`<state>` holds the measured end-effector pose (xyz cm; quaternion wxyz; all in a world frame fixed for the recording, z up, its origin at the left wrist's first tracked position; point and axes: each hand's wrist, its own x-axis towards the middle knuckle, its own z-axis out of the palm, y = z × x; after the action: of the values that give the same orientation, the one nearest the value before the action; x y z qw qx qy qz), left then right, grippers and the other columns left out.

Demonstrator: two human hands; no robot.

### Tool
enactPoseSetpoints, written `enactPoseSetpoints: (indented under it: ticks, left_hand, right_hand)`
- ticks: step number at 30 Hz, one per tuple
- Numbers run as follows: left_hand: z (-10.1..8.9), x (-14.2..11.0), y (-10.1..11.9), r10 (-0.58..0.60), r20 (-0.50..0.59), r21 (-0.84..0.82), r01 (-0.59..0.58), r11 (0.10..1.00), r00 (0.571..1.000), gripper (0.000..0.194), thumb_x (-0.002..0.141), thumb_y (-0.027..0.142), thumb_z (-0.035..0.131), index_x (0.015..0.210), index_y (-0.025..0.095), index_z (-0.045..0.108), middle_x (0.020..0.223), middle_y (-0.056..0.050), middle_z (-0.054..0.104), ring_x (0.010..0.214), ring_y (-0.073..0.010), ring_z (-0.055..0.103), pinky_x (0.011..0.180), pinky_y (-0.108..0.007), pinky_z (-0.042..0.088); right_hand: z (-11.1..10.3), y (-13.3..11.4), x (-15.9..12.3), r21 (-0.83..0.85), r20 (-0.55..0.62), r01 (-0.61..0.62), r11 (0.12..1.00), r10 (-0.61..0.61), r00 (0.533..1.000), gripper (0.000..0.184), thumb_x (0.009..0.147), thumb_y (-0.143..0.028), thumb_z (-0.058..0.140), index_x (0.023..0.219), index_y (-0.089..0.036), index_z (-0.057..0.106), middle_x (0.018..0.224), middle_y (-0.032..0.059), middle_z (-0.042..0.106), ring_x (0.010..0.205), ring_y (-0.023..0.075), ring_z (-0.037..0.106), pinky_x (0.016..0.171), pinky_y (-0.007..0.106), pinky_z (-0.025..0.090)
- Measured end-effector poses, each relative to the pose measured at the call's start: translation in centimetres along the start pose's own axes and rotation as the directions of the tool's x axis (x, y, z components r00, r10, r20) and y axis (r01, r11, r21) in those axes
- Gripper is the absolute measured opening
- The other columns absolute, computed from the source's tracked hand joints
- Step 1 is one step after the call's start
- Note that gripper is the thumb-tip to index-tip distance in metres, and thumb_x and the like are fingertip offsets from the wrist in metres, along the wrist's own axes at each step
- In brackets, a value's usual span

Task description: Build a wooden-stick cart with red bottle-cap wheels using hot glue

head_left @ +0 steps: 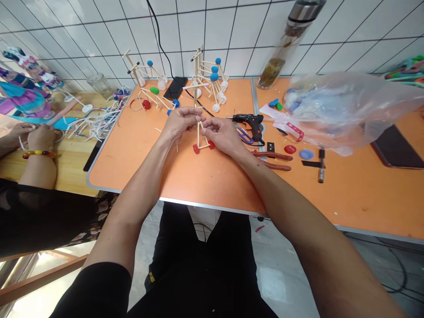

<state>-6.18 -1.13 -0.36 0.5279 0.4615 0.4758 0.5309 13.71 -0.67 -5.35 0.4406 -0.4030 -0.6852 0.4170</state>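
A small model of thin wooden sticks [201, 138] with red bottle-cap wheels stands on the orange table [212, 185], between my hands. My left hand [180, 123] pinches the top of its upright sticks from the left. My right hand [221, 134] grips the same upright from the right, with its fingertips meeting those of my left hand. A black hot glue gun [248, 123] lies just beyond my right hand. Blue-handled scissors [245, 136] rest beside it.
Finished stick models [207, 79] with blue and white caps stand at the back, by a black phone [175, 87]. Red-handled pliers [273, 159] and loose caps lie to the right, below a clear plastic bag [344, 110]. A co-worker's hands [41, 137] work at the left.
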Motion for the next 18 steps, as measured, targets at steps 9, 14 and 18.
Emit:
enactPoseSetpoints:
  ticks: [9, 14, 18]
  left_hand:
    - [0.27, 0.1, -0.04, -0.016, -0.048, 0.033, 0.018, 0.999, 0.999, 0.021, 0.077, 0.013, 0.097, 0.094, 0.022, 0.087, 0.089, -0.003, 0.09, 0.065, -0.0106, 0.068, 0.061, -0.023, 0.051]
    - [0.28, 0.16, -0.03, -0.02, -0.06, 0.025, 0.021, 0.999, 0.998, 0.021, 0.078, 0.013, 0.098, 0.093, 0.022, 0.087, 0.09, -0.003, 0.09, 0.067, -0.0111, 0.069, 0.061, -0.023, 0.051]
    - [0.37, 0.07, 0.04, -0.017, -0.055, 0.014, 0.018, 1.0, 0.998, 0.022, 0.077, 0.011, 0.098, 0.093, 0.021, 0.086, 0.09, -0.003, 0.09, 0.067, -0.0105, 0.07, 0.061, -0.022, 0.049]
  right_hand:
    - [-0.06, -0.09, -0.01, 0.005, 0.001, -0.014, 1.0, 0.014, 1.0, 0.007, 0.095, -0.029, 0.081, 0.099, -0.024, 0.085, 0.089, 0.001, 0.082, 0.077, 0.021, 0.071, 0.077, 0.037, 0.056]
    - [-0.18, -0.13, -0.01, -0.001, 0.014, -0.005, 1.0, 0.005, 1.0, 0.01, 0.096, -0.029, 0.08, 0.101, -0.023, 0.086, 0.09, 0.0018, 0.084, 0.078, 0.0208, 0.07, 0.076, 0.037, 0.052]
    - [-0.14, -0.28, -0.05, 0.007, 0.009, 0.01, 1.0, -0.01, 1.0, 0.011, 0.095, -0.029, 0.08, 0.1, -0.022, 0.086, 0.087, 0.0006, 0.082, 0.076, 0.0198, 0.068, 0.075, 0.036, 0.051]
